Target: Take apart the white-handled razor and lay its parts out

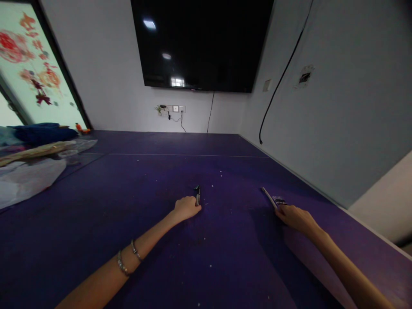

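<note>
My left hand [187, 208] is closed around the handle of a small black and silver tool [198, 196]. Its dark head juts to the left, like a razor's, but its exact kind is too small to tell. Over on the right, my right hand [294, 216] grips a slim, pale, stick-like object [269, 198] that slants up and to the left. A small clear and dark packet-like thing [278, 200] shows just beyond the right fingers; whether they hold it I cannot tell. Both hands are low over the purple tabletop [225, 244], well apart from each other.
White specks dot the purple surface. Clear plastic sheeting [28, 180] and folded blue cloth [48, 134] lie at the left. A black cable [280, 81] hangs along the right wall. Wall sockets [175, 109] sit below a large television [202, 43].
</note>
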Demonstrator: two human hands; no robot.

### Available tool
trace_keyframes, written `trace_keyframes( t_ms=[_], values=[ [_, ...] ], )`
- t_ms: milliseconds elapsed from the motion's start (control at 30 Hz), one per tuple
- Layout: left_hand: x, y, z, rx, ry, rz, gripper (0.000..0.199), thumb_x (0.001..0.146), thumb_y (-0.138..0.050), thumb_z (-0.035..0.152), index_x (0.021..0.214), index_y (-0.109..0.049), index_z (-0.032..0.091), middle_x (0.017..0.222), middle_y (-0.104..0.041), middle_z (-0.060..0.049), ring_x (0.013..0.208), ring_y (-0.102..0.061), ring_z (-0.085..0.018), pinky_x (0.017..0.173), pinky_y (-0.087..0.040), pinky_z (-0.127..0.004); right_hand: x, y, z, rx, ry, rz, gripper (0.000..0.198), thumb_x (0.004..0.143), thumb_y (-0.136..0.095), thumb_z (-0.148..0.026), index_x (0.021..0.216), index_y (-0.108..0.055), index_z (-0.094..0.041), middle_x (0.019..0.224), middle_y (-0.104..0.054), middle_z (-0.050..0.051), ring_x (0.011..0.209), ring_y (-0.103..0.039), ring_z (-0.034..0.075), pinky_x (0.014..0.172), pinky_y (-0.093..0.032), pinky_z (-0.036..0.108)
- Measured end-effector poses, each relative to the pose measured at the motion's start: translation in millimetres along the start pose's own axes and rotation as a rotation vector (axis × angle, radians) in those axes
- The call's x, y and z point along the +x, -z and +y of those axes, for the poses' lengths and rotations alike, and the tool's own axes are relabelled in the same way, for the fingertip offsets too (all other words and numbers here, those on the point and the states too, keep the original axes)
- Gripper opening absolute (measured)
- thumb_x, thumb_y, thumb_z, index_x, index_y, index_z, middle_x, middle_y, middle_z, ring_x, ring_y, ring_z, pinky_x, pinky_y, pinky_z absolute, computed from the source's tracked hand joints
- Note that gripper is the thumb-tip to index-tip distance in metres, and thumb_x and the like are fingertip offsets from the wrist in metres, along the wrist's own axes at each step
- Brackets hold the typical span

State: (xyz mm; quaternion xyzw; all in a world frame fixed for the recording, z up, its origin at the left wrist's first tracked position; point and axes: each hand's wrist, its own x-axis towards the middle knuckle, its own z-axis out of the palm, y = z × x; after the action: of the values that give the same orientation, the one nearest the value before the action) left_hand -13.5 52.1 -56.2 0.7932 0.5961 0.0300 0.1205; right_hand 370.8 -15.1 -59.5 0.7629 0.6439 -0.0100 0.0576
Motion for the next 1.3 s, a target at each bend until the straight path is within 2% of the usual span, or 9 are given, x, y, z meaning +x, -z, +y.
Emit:
trace_keyframes(
  t_ms=[167, 267, 467, 600, 767, 933, 1300],
  values=[
    [-1, 0, 6, -0.016, 0.012, 0.013, 0.033, 0.078, -0.045, 0.044, 0.073, -0.063, 0.017, 0.085, -0.068, -0.012, 0.081, -0.064, -0.028, 0.068, -0.047, -0.035, -2, 2, -14, 0.003, 0.003, 0.031, 0.037, 0.089, -0.035, -0.036, 0.085, -0.066, -0.014, 0.087, -0.069, 0.015, 0.082, -0.066, 0.027, 0.060, -0.040, 0.030],
    [-2, -1, 10, -0.021, 0.007, 0.020, 0.035, 0.079, -0.044, 0.047, 0.072, -0.063, 0.017, 0.084, -0.068, -0.012, 0.082, -0.064, -0.027, 0.069, -0.046, -0.034, -7, 5, -36, 0.029, 0.013, 0.080, 0.040, 0.090, -0.033, -0.036, 0.081, -0.066, -0.015, 0.085, -0.069, 0.014, 0.083, -0.066, 0.026, 0.061, -0.040, 0.029],
    [-2, -2, 12, -0.014, 0.000, 0.026, 0.036, 0.079, -0.044, 0.047, 0.073, -0.064, 0.017, 0.085, -0.068, -0.012, 0.083, -0.064, -0.028, 0.070, -0.047, -0.036, -25, 15, -115, 0.093, 0.131, 0.172, 0.037, 0.089, -0.035, -0.033, 0.081, -0.067, -0.016, 0.081, -0.070, 0.011, 0.076, -0.067, 0.024, 0.061, -0.043, 0.028],
    [-3, -1, 12, -0.007, 0.008, 0.024, 0.036, 0.080, -0.044, 0.047, 0.073, -0.064, 0.017, 0.085, -0.069, -0.012, 0.083, -0.064, -0.027, 0.070, -0.047, -0.035, -33, 20, -171, 0.088, 0.249, 0.182, 0.038, 0.089, -0.035, -0.029, 0.081, -0.069, -0.014, 0.081, -0.071, 0.013, 0.074, -0.068, 0.023, 0.063, -0.046, 0.029],
    [-5, -1, 11, -0.001, 0.002, 0.028, 0.033, 0.080, -0.046, 0.045, 0.075, -0.065, 0.018, 0.085, -0.069, -0.012, 0.087, -0.064, -0.028, 0.072, -0.047, -0.036, -35, 25, -218, 0.104, 0.313, 0.202, 0.035, 0.087, -0.037, -0.027, 0.083, -0.068, -0.012, 0.082, -0.071, 0.014, 0.076, -0.068, 0.024, 0.066, -0.047, 0.029],
    [-6, -2, 10, 0.010, -0.006, 0.033, 0.032, 0.081, -0.045, 0.043, 0.077, -0.065, 0.019, 0.085, -0.069, -0.012, 0.086, -0.064, -0.029, 0.071, -0.047, -0.037, -31, 24, -236, 0.114, 0.348, 0.212, 0.036, 0.088, -0.037, -0.026, 0.082, -0.069, -0.011, 0.084, -0.070, 0.015, 0.077, -0.068, 0.025, 0.067, -0.048, 0.031],
    [-3, -8, 7, 0.026, -0.024, 0.057, 0.033, 0.081, -0.043, 0.041, 0.080, -0.067, 0.018, 0.086, -0.069, -0.014, 0.086, -0.065, -0.030, 0.071, -0.048, -0.039, -22, 17, -239, 0.112, 0.367, 0.245, 0.035, 0.085, -0.038, -0.025, 0.079, -0.070, -0.012, 0.081, -0.070, 0.015, 0.075, -0.068, 0.027, 0.064, -0.049, 0.033]
  ],
)
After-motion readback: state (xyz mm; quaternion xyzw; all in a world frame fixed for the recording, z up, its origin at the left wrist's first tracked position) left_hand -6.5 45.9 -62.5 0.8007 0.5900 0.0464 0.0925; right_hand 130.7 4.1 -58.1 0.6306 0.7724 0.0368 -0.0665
